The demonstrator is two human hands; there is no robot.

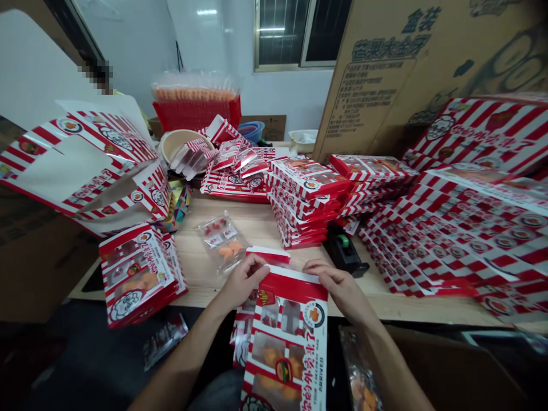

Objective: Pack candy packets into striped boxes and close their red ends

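Observation:
A red-and-white window box (pixel 295 337) stands tilted before me at the table's front edge. Orange pieces and small packets show through its windows. My left hand (pixel 246 282) pinches the box's top left corner between thumb and fingers. At the top right corner, my right hand (pixel 342 288) has its thumb on the edge and its fingers bent behind. A second striped box is partly hidden behind the held one. Just beyond my left hand lies a clear plastic bag (pixel 225 242) with orange pieces and red packets.
A tape dispenser (pixel 345 251) sits right of centre, beside stacked boxes (pixel 303 194). More striped boxes (pixel 462 228) pile up at the right. Filled boxes (pixel 137 274) overhang the left edge, below large unfolded cartons (pixel 85 165). A cream bowl (pixel 171 145) stands at the back.

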